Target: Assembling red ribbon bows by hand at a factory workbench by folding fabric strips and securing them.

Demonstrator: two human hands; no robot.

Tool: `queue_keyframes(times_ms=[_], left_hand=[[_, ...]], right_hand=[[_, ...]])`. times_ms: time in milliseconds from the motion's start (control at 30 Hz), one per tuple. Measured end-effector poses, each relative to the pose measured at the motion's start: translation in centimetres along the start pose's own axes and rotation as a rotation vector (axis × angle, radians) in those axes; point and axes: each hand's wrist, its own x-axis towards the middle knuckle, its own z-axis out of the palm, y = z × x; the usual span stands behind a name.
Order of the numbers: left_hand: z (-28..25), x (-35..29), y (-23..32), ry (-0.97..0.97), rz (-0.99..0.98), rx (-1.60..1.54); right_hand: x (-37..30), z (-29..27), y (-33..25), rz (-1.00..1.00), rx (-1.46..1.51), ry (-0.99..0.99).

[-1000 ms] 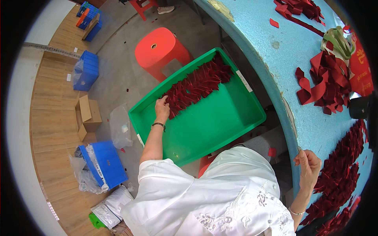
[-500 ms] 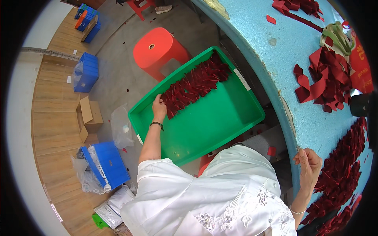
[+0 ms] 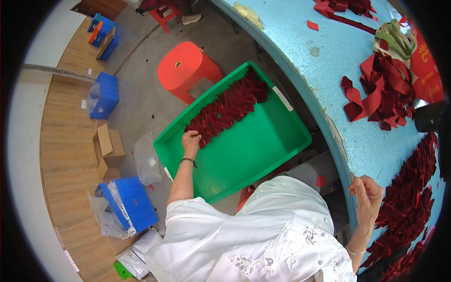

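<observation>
In the green tray (image 3: 244, 162) lies a row of dark red pleated ribbon pieces (image 3: 228, 108), along its far-left side. My left hand (image 3: 190, 142) is at the near-left end of this row, its fingers closed on the ribbon's edge. Off to the right, my right hand (image 3: 367, 192) is held beside the table's edge, thumb and fingers curled together. Whatever it may hold is too small to make out. Beyond that hand, more dark red pleated ribbon strips (image 3: 408, 207) lie on the blue table (image 3: 324, 61).
A red stool (image 3: 181, 68) stands just beyond the tray. Loose red ribbon (image 3: 383, 94) is heaped on the table by a dark cup (image 3: 426, 117). Along the left are blue crates (image 3: 105, 96), an open cardboard box (image 3: 110, 145) and plastic bags (image 3: 148, 157).
My left hand is slightly lower in the picture, still at the end of the ribbon row. That end has shifted a little toward the left. My right hand has hardly moved.
</observation>
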Motion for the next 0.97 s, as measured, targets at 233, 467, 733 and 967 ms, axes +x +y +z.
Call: queue_keyframes(times_ms=[233, 467, 733, 967], left_hand=[[-1.4, 1.3, 5.2, 0.065, 0.109, -0.066], [-0.1, -0.9, 28.1, -0.1, 0.536, -0.426], [9.3, -18.0, 51.4, -0.656, 1.456, -0.377], [23.8, -21.2, 60.8, -0.666, 1.511, -0.101]], right_hand=[[-0.9, -1.8, -0.6, -0.095, -0.017, 0.041], [-3.7, -4.8, -1.1, -0.232, -0.071, 0.207], [-7.0, -8.5, 2.0, -0.259, 0.036, 0.385], [-10.3, -10.4, 4.7, -0.278, 0.009, 0.52]])
